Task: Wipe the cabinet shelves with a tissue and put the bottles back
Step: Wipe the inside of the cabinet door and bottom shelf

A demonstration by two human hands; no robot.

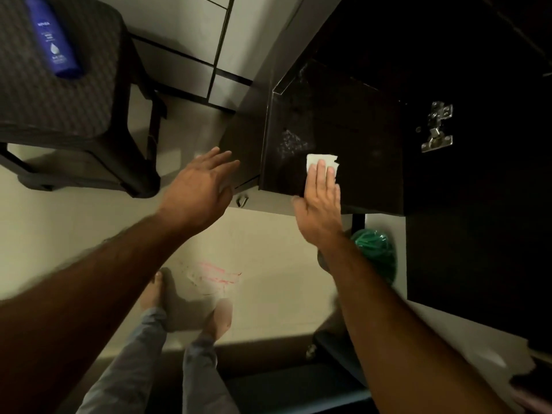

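A dark cabinet shelf (343,121) lies open in front of me, dusty with a pale smear near its left side. My right hand (321,204) lies flat on its front part, fingers together, pressing a folded white tissue (321,160) against the surface. My left hand (200,189) hovers open to the left of the cabinet, fingers spread, holding nothing. A blue lotion bottle (52,37) lies on its side on a dark plastic stool (68,115) at the upper left.
The open cabinet door (478,234) with a metal hinge (437,127) stands at the right. A green bag (376,252) sits on the floor below the shelf. My bare feet stand on pale floor tiles (268,279). A tiled wall (185,34) rises behind the stool.
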